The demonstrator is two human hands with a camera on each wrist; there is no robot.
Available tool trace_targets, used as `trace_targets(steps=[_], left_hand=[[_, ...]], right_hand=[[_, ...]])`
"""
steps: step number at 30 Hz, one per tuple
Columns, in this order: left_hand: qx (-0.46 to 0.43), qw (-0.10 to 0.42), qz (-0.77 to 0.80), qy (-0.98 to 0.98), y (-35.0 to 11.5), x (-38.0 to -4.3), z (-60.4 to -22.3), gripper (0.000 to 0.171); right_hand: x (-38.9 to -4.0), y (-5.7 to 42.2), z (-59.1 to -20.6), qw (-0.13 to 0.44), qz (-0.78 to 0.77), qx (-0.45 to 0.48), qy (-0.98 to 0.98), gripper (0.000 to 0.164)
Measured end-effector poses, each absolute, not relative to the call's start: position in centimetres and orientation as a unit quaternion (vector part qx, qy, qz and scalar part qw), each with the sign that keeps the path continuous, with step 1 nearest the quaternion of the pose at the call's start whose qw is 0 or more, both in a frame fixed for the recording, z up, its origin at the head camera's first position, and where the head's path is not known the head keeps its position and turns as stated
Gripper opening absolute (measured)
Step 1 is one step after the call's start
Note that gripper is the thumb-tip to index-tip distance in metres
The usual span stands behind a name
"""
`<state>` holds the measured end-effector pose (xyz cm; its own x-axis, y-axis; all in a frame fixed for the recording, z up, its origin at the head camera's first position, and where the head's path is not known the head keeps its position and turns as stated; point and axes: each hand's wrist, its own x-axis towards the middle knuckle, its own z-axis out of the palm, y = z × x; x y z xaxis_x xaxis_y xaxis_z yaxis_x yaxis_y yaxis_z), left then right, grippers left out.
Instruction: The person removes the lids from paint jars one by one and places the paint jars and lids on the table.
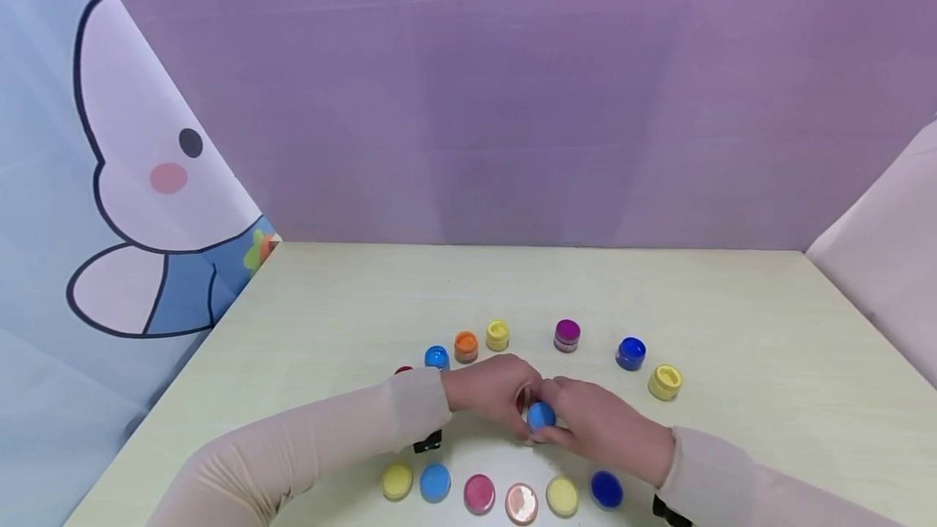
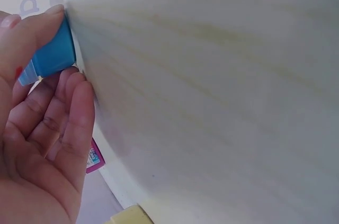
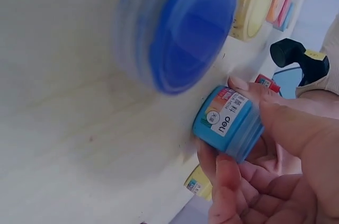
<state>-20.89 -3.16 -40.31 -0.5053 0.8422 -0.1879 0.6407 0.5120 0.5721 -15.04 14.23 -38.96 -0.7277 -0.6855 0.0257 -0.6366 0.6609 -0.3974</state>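
Note:
Over the front middle of the table, both hands hold one small light blue paint jar [image 1: 541, 416]. My left hand [image 1: 492, 391] grips its left side, the thumb lying on the jar in the left wrist view. From the other side my right hand [image 1: 602, 426] grips it with thumb and curled fingers. In the right wrist view the jar [image 3: 222, 115] lies tilted, its printed label facing the camera and a clear band at the end near my right thumb. A small red mark [image 2: 19, 71] shows on my left thumb.
Behind the hands stand paint jars: light blue [image 1: 437, 358], orange [image 1: 466, 346], yellow [image 1: 497, 335], purple [image 1: 567, 335], dark blue [image 1: 630, 354] and another yellow [image 1: 665, 381]. In front lies a row of round coloured lids, including pink [image 1: 479, 494] and dark blue [image 1: 606, 489].

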Motion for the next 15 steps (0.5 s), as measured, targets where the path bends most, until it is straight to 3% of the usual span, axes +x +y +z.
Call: trace_targets(steps=[15], left_hand=[[0.421, 0.229, 0.209, 0.852, -2.97, -20.89, -40.35, 0.034]], right_hand=[[-14.84, 14.46, -38.22, 0.016, -0.118, -0.438, 0.891, 0.029]])
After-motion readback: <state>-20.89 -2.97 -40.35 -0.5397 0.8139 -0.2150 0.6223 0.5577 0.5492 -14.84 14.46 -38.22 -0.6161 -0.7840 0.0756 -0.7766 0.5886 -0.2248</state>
